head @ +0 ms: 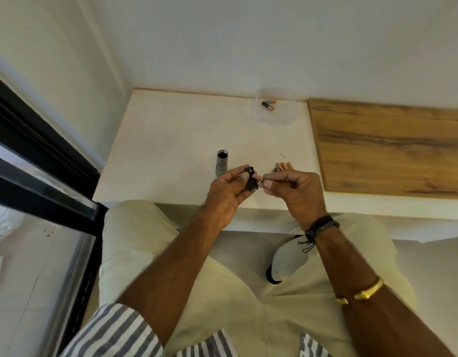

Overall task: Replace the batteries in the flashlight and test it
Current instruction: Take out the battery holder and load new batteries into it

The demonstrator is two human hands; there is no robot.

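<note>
two batteries (268, 105) lie in one clear plastic tub (287, 117) at the back of the white tabletop (171, 150), one grey metal flashlight tube (222, 163) stands upright just beyond the left hand (226, 191), which grips one black battery holder (251, 180), and the right hand (297, 191) pinches one tan battery (259, 178) at its end.

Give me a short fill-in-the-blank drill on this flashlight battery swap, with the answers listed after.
1. The silver flashlight body stands ___ on the white table.
2. The left hand grips a ___ battery holder.
3. The right hand pinches a ___ at the holder's end.

Missing words: upright; black; battery.
</note>
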